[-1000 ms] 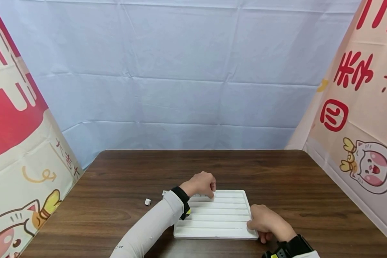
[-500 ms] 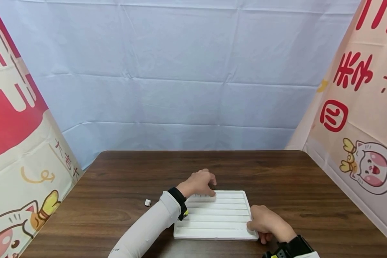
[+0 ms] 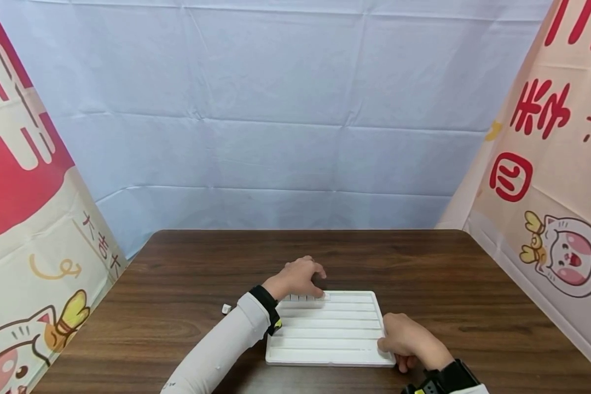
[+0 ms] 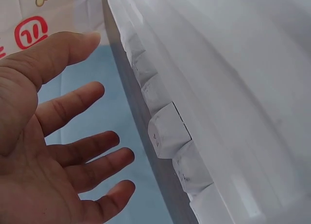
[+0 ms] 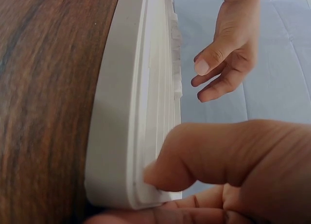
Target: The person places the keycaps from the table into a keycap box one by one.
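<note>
A white ridged tray [image 3: 332, 335] lies flat on the table. White keycaps [image 3: 300, 298] stand side by side along its far groove; faint marks show on a keycap [image 4: 167, 131] in the left wrist view. My left hand [image 3: 297, 278] hovers over the far edge by this row, its fingers spread and holding nothing, apart from the keycaps in the left wrist view. With my right hand [image 3: 411, 339] I grip the tray's near right corner, thumb on the top rim and fingers below the edge. One loose keycap [image 3: 226, 309] sits left of the tray, beside my left sleeve.
The brown wooden table [image 3: 473, 284] extends around the tray on every side. A pale blue cloth [image 3: 295, 137] hangs behind it, and printed cloths [image 3: 546, 191] flank it. My left sleeve [image 3: 221, 339] covers part of the table and the tray's left side.
My left hand has loosened its fingers from the keycap row and drawn back leftward. A second loose keycap near the sleeve is now out of sight. My right hand has stayed put.
</note>
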`<action>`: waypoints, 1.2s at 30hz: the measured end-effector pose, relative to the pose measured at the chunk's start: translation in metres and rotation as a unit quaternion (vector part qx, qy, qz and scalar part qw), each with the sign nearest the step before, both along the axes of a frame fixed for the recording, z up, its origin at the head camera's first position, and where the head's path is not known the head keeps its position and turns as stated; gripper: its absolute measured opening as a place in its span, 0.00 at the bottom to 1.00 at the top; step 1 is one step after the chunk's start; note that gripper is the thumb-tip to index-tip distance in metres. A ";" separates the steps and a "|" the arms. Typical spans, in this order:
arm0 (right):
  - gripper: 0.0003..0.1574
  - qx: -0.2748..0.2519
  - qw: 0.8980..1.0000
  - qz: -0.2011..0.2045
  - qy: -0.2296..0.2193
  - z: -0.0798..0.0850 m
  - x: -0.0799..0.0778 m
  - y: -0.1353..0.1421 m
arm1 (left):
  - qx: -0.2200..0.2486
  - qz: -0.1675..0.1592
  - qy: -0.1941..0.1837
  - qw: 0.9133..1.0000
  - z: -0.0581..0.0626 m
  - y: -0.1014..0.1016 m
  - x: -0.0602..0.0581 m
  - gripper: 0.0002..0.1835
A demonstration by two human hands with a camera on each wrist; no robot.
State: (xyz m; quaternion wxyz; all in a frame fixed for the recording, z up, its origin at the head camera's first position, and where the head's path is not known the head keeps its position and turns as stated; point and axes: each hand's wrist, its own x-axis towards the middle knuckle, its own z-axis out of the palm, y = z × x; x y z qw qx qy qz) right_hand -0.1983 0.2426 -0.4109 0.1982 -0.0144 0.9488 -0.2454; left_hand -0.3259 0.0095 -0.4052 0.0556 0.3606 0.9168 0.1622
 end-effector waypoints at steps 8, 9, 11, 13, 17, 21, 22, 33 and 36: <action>0.07 -0.001 1.000 0.004 0.003 0.000 0.001 -0.001 | 0.009 0.006 -0.010 1.000 0.000 -0.010 0.002 0.18; 0.07 -0.002 1.000 0.004 0.004 0.000 0.001 -0.001 | 0.012 0.008 -0.012 1.000 0.001 -0.013 0.002 0.18; 0.08 -0.003 1.000 0.005 0.006 0.000 0.001 -0.001 | 0.015 0.011 -0.011 1.000 0.001 -0.019 0.003 0.19; 0.07 -0.004 1.000 0.005 0.009 0.001 0.001 0.000 | 0.020 0.012 -0.011 1.000 0.001 -0.024 0.003 0.19; 0.07 -0.002 1.000 0.006 0.014 0.001 0.002 0.000 | 0.022 0.020 -0.013 0.999 0.000 -0.036 0.005 0.18; 0.07 -0.001 1.000 0.008 0.018 0.000 0.003 0.000 | 0.029 0.033 -0.016 0.999 -0.001 -0.047 0.008 0.18; 0.07 -0.002 1.000 0.008 0.018 0.000 0.003 0.000 | 0.031 0.034 -0.015 0.999 -0.001 -0.050 0.009 0.18; 0.07 -0.001 1.000 0.012 0.009 0.000 0.001 0.002 | 0.043 0.038 -0.029 0.998 0.004 -0.075 0.019 0.17; 0.07 -0.001 1.000 0.014 0.012 0.000 0.001 0.002 | 0.042 0.042 -0.033 0.998 0.003 -0.081 0.020 0.16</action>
